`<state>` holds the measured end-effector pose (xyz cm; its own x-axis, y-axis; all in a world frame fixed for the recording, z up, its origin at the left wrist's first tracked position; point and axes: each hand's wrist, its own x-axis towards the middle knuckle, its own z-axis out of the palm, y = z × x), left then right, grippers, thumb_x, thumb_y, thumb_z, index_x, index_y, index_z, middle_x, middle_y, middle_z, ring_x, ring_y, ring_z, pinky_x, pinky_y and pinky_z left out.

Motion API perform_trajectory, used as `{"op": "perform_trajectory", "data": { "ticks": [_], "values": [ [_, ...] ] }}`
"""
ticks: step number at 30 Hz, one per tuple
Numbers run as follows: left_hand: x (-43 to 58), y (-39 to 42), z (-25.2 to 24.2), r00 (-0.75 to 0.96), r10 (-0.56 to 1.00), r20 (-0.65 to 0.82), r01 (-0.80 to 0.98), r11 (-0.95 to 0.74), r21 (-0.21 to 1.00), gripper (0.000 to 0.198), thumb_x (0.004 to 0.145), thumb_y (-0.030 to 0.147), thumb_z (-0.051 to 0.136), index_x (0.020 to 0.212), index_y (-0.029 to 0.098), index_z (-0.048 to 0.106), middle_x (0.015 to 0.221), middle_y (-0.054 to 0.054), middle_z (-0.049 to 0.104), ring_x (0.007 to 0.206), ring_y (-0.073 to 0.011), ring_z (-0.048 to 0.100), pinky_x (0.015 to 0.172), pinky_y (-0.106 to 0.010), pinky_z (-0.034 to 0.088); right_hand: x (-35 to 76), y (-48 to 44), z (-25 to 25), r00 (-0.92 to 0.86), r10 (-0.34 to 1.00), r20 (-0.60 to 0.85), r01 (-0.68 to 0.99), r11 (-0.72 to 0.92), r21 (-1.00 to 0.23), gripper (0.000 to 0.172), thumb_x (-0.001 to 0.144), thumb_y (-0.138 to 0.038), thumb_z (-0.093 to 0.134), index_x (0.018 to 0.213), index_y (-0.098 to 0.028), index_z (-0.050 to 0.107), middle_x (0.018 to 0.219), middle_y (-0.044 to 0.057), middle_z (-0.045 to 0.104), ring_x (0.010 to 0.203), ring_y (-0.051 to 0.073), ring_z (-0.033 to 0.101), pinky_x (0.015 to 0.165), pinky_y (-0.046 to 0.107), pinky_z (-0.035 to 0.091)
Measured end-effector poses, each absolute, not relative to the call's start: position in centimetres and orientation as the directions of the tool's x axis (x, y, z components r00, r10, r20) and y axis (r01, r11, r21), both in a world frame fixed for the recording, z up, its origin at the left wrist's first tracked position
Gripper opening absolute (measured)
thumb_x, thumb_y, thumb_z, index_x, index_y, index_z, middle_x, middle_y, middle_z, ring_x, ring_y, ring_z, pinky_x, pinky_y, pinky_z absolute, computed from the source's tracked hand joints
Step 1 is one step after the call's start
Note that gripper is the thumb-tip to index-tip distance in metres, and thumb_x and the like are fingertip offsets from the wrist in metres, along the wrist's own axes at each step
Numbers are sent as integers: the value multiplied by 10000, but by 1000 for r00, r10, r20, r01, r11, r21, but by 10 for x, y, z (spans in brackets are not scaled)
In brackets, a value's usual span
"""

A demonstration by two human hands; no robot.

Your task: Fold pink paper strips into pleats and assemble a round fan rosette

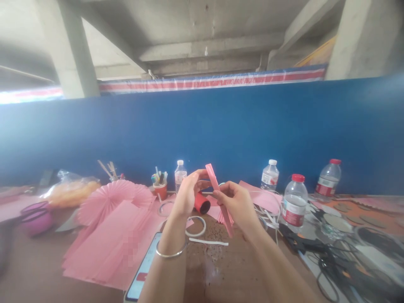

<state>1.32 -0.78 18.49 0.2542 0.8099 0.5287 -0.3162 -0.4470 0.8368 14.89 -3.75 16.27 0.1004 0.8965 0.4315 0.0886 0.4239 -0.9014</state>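
Note:
A narrow folded strip of pink paper (225,216) stands tilted above the table, its top leaning left. My right hand (236,203) pinches it around the middle between thumb and fingers. My left hand (191,189) is raised beside the upper part, its fingers curved and apart, the fingertips close behind the strip; whether they touch it I cannot tell. A silver bangle circles my left wrist. Behind the hands lies a red tube (202,203) with a dark open end. Below are a roll of white tape (196,226) and a short white strip (208,242).
Pink paper sheets (107,244) and pleated paper fans (118,195) cover the left. A phone (143,269) lies by my left forearm. Several bottles (296,203) and black cables (328,261) are at right. A red cup with pens (160,189) stands behind, before a blue partition (202,126).

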Motion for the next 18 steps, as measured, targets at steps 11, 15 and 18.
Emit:
{"op": "perform_trajectory", "data": {
  "ticks": [11, 15, 18],
  "values": [
    [6, -1, 186, 249, 894, 373, -399, -257, 880, 382, 786, 391, 422, 991, 105, 570, 993, -146, 612, 870, -216, 595, 801, -378, 443, 159, -43, 172, -50, 921, 386, -322, 351, -879, 187, 636, -316, 657, 639, -178, 530, 508, -36, 520, 471, 87, 474, 478, 217, 371],
    [7, -12, 192, 375, 851, 368, -412, -203, 888, 323, 703, 275, 585, 972, 96, 582, 941, -137, 635, 831, -206, 609, 794, -355, 460, 153, -36, 165, 19, 911, 412, -68, 412, -908, 233, 667, -391, 602, 638, -165, 554, 532, -16, 540, 498, 107, 494, 511, 242, 396],
    [12, -14, 191, 381, 851, 361, -329, -240, 913, 359, 625, 206, 663, 955, 91, 582, 905, -127, 644, 791, -187, 615, 753, -319, 477, 150, -33, 161, 88, 878, 470, 144, 456, -878, 262, 691, -420, 555, 644, -163, 570, 559, 2, 567, 529, 128, 512, 520, 250, 393]
  ]
}}
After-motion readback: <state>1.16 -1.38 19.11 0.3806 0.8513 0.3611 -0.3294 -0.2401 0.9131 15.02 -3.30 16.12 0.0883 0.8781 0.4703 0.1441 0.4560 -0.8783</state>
